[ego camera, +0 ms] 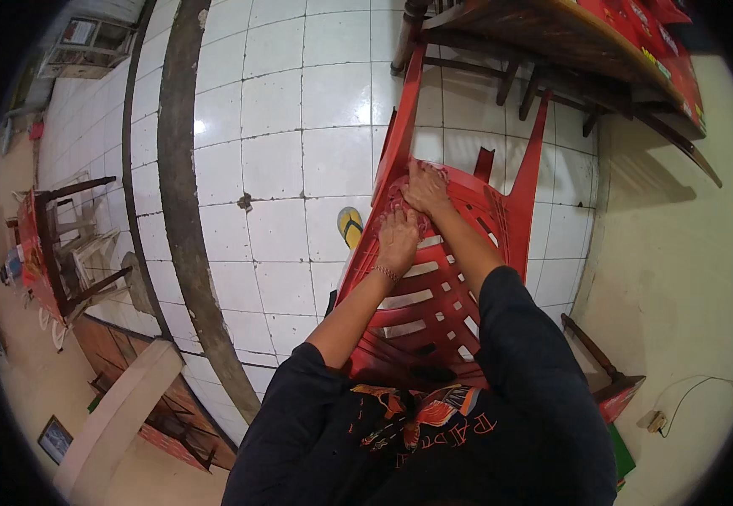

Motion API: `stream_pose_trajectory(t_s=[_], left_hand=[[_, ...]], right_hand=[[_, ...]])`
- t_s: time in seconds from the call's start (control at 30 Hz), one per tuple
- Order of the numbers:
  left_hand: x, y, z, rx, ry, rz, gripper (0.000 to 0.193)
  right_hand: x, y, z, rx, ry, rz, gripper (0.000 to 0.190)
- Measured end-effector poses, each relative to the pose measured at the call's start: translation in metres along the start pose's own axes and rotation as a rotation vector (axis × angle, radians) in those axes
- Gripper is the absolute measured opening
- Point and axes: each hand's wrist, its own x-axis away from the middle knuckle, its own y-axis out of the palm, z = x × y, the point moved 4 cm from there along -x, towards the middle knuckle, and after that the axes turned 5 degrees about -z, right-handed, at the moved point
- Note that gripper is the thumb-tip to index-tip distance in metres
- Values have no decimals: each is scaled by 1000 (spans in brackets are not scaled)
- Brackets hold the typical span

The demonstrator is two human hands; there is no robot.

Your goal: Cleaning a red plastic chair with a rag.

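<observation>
A red plastic chair (433,278) with a slotted surface and long legs lies tipped before me, its legs pointing away toward the wooden table. My left hand (398,237), with a bracelet at the wrist, presses down on the chair near its left edge. My right hand (426,188) rests slightly farther up on the same part. Beneath and around the fingers of both hands is a crumpled, thin pinkish-red cloth or film (398,197); its material cannot be told. A yellow flip-flop (350,228) shows on the floor left of the chair.
A wooden table (543,47) with a red cover stands at the upper right, close to the chair's legs. A pale wall (664,253) runs along the right, with a socket box (657,422) and cable. A pillar (120,411) and another red-topped table (41,253) are at the left.
</observation>
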Motion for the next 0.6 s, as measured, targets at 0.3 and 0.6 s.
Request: stream_pose_trajectory(t_s=[0.3, 0.6], left_hand=[[4, 2, 5, 52, 34, -20, 35], [2, 0, 17, 94, 74, 3, 34]], right_hand=[[27, 1, 15, 34, 219, 244, 52], [33, -2, 34, -117, 232, 206, 55]])
